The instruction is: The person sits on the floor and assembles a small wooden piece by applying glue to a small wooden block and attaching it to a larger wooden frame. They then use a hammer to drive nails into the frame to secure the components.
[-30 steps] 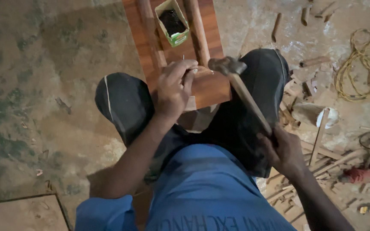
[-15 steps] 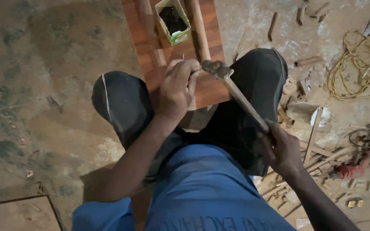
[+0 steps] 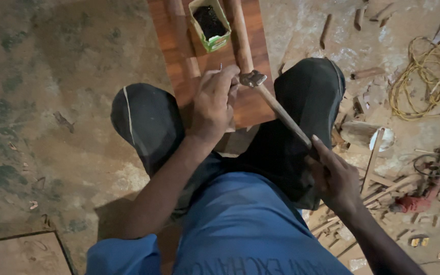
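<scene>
Nail (image 3: pixel 221 67) pinched upright at fingertips of left hand (image 3: pixel 215 102), standing on red-brown board (image 3: pixel 253 102) just left of round wooden rod (image 3: pixel 240 35). Hammer head (image 3: pixel 253 78) just right of nail, touching or nearly touching rod; contact not clear. Hammer handle (image 3: pixel 283 114) running diagonally down-right to right hand (image 3: pixel 334 178), clenched round handle end. Long axis of hammer: upper-left to lower-right, head pointing toward nail. Left hand nearer nail, right hand well apart. Board lying between two black-clad knees (image 3: pixel 146 125). Green carton (image 3: pixel 210 23) of dark bits further up board. Wood scraps and yellow cord (image 3: pixel 423 76) on floor at right. Versus earlier frames: hammer head lower and closer to left fingers, previously raised further right; left hand barely shifted.
</scene>
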